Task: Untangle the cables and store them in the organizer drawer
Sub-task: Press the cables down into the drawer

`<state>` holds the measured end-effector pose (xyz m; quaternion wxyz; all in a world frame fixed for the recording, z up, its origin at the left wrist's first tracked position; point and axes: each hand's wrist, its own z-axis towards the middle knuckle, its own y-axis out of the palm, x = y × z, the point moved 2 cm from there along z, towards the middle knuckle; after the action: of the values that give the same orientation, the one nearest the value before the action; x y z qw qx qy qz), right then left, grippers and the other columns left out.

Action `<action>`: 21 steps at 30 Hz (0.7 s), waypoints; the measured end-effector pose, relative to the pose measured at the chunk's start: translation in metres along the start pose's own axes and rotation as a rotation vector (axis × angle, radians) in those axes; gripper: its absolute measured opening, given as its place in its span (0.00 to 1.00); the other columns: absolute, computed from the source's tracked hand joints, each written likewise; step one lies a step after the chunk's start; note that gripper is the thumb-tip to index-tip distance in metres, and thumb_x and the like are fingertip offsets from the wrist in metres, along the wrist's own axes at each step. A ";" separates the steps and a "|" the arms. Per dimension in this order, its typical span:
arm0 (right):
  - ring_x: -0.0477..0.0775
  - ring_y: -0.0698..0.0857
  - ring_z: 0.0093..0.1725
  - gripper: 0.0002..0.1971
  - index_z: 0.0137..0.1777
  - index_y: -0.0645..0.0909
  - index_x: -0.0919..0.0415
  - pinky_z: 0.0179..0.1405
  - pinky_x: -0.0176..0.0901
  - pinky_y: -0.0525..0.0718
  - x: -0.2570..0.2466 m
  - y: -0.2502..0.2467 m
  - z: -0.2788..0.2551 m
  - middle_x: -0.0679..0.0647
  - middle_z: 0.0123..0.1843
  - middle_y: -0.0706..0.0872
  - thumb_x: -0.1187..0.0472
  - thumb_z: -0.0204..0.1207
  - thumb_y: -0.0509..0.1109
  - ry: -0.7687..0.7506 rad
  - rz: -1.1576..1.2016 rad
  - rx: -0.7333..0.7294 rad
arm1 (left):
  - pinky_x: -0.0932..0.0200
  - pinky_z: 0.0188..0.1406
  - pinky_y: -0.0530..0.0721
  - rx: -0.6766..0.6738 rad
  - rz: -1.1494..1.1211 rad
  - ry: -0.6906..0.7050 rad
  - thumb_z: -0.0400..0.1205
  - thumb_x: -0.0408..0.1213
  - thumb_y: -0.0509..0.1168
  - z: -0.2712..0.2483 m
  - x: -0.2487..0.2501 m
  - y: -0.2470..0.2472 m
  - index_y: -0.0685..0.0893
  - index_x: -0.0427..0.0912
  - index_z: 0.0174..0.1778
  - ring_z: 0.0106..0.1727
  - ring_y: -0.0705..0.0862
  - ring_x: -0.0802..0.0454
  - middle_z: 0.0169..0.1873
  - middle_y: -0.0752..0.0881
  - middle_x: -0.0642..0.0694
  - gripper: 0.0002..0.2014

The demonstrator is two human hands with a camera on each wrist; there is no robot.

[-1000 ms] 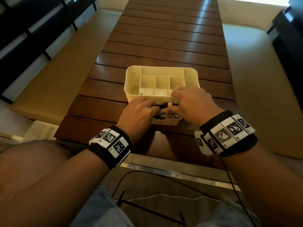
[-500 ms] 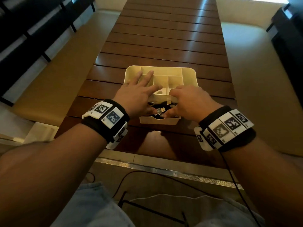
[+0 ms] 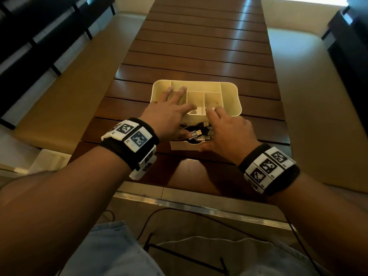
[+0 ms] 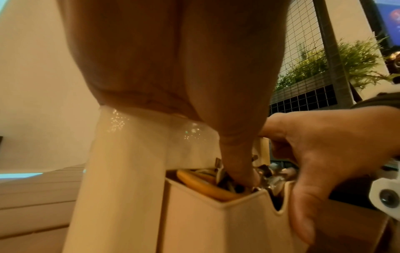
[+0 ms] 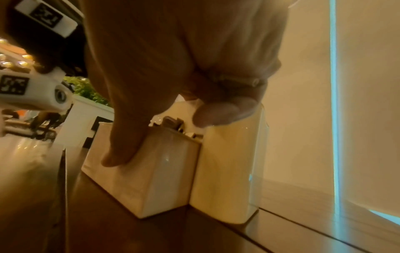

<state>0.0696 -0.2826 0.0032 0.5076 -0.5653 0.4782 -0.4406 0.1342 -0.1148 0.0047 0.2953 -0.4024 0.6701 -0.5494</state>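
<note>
A cream organizer (image 3: 229,96) with open top compartments stands on the wooden table. Its drawer (image 3: 183,146) is pulled out toward me and holds a heap of black cables (image 3: 199,133) with metal plugs. My left hand (image 3: 175,108) lies spread on the organizer's top, and its thumb (image 4: 238,167) presses down on the cables (image 4: 205,185) in the drawer (image 4: 216,222). My right hand (image 3: 225,128) rests its fingers on the organizer's front rim. The right thumb (image 5: 121,147) lies flat against the drawer's front (image 5: 155,179), beside the organizer body (image 5: 229,171).
The slatted table (image 3: 199,46) stretches far ahead beyond the organizer. Tan padded benches (image 3: 59,92) run along both sides. A thin black wire (image 3: 179,214) trails across my lap below the table's metal edge (image 3: 199,208).
My left hand has left the drawer's contents and spread over the organizer's top, thumb still on the cables. My right hand slid back so its thumb meets the drawer front.
</note>
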 end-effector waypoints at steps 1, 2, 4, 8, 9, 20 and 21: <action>0.59 0.85 0.58 0.45 0.77 0.64 0.53 0.51 0.57 0.85 0.001 0.000 0.000 0.50 0.70 0.76 0.31 0.66 0.76 -0.013 0.011 0.028 | 0.26 0.77 0.66 0.004 -0.004 0.000 0.76 0.64 0.69 0.000 0.000 0.000 0.60 0.64 0.83 0.87 0.39 0.38 0.88 0.40 0.49 0.40; 0.59 0.86 0.56 0.41 0.73 0.68 0.53 0.50 0.57 0.85 0.002 0.001 0.001 0.49 0.67 0.78 0.32 0.67 0.76 -0.025 0.019 0.055 | 0.25 0.76 0.67 0.007 -0.009 -0.001 0.76 0.65 0.69 0.000 0.000 0.000 0.62 0.64 0.82 0.87 0.40 0.37 0.88 0.41 0.49 0.39; 0.57 0.86 0.53 0.36 0.69 0.72 0.54 0.47 0.55 0.84 0.004 0.003 0.002 0.49 0.63 0.81 0.33 0.68 0.76 -0.039 0.027 0.079 | 0.25 0.76 0.69 0.007 -0.018 -0.004 0.76 0.65 0.69 -0.002 0.000 0.000 0.65 0.63 0.80 0.87 0.41 0.36 0.88 0.44 0.48 0.37; 0.56 0.86 0.50 0.32 0.64 0.75 0.54 0.43 0.51 0.81 0.004 0.004 0.001 0.49 0.58 0.84 0.34 0.70 0.75 -0.045 0.036 0.102 | 0.28 0.72 0.74 0.034 0.007 -0.002 0.76 0.67 0.68 -0.007 0.003 0.001 0.70 0.61 0.75 0.85 0.49 0.35 0.85 0.51 0.46 0.33; 0.56 0.86 0.50 0.31 0.64 0.75 0.54 0.43 0.51 0.81 0.003 0.003 0.001 0.49 0.58 0.84 0.34 0.70 0.75 -0.046 0.034 0.102 | 0.29 0.72 0.75 0.052 0.027 0.002 0.75 0.68 0.68 -0.007 0.003 0.001 0.71 0.61 0.74 0.84 0.51 0.35 0.84 0.53 0.45 0.33; 0.57 0.85 0.62 0.39 0.80 0.69 0.49 0.58 0.59 0.85 0.016 -0.007 -0.003 0.48 0.69 0.82 0.31 0.72 0.69 -0.108 0.084 0.039 | 0.31 0.69 0.72 0.161 0.080 -0.060 0.75 0.65 0.68 -0.004 0.009 0.006 0.72 0.62 0.70 0.80 0.58 0.34 0.80 0.60 0.44 0.29; 0.57 0.84 0.62 0.39 0.80 0.67 0.48 0.57 0.59 0.85 0.014 -0.003 -0.003 0.48 0.70 0.81 0.32 0.73 0.70 -0.085 0.083 0.025 | 0.31 0.69 0.73 0.165 0.088 -0.061 0.75 0.64 0.68 -0.003 0.010 0.007 0.71 0.61 0.70 0.80 0.58 0.34 0.80 0.60 0.44 0.29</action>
<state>0.0687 -0.2969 0.0066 0.5522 -0.5567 0.4739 -0.4007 0.1250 -0.1215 -0.0010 0.3713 -0.3636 0.6304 -0.5766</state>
